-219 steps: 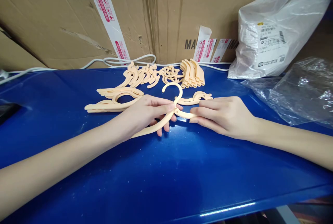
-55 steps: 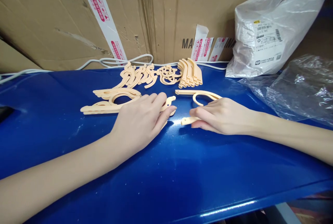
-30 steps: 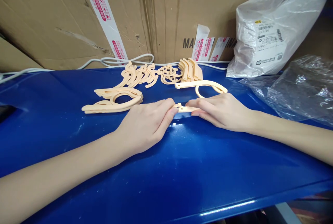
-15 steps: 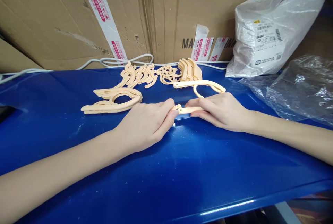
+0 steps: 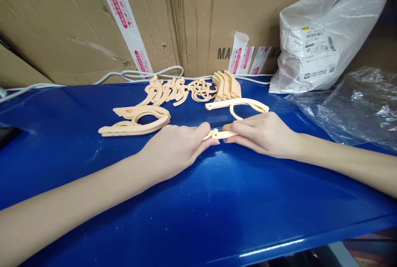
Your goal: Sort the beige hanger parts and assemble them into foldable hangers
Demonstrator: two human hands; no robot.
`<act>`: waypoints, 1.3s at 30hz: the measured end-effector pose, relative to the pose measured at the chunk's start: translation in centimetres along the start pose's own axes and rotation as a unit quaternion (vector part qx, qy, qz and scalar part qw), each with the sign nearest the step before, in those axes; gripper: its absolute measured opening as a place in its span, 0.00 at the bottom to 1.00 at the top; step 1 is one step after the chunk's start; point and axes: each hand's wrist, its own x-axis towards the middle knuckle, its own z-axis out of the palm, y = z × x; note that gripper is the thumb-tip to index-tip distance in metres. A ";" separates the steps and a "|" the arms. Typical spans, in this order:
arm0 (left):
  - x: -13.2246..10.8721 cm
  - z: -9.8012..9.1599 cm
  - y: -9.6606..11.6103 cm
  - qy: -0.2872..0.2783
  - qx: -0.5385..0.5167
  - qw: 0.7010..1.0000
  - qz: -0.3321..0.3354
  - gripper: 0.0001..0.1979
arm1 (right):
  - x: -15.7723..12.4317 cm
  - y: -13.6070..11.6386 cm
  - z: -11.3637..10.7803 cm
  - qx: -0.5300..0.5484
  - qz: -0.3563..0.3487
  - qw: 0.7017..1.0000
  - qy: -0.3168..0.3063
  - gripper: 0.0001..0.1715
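My left hand pinches a beige plastic piece whose tip shows between thumb and forefinger. My right hand grips a beige folding-hanger arm. The two pieces meet at a small round joint between my hands, just above the table; most of each is hidden by the fingers. Right behind my right hand is another hanger arm with a curved hook; I cannot tell whether the hand touches it. Beyond my left hand lies a stack of folded hangers.
Along the back of the blue table are loose curved arms, a heap of hooks and upright stacked arms. A white cable runs before cardboard boxes. A plastic bag and clear film are at right.
My left fingers have shifted on their piece, with the thumb now reaching under the joint. The joint sits slightly lower, and the arm behind my right hand has tilted a little.
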 end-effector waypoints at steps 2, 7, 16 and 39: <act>-0.1 0.3 -0.2 0.026 0.004 1.000 0.013 0.19 | 0.0 0.1 0.0 0.008 0.001 1.000 -0.003 0.21; -0.6 1.0 -0.4 0.146 0.043 0.986 0.075 0.24 | -0.2 0.1 0.1 0.024 -0.001 1.000 -0.006 0.21; -0.8 1.0 -0.3 0.223 0.114 0.961 0.119 0.25 | -0.3 0.2 0.1 0.019 0.002 0.999 -0.026 0.24; -0.9 0.1 -0.2 0.218 0.242 0.931 0.162 0.19 | -0.1 0.2 -0.2 0.127 0.029 0.988 -0.078 0.28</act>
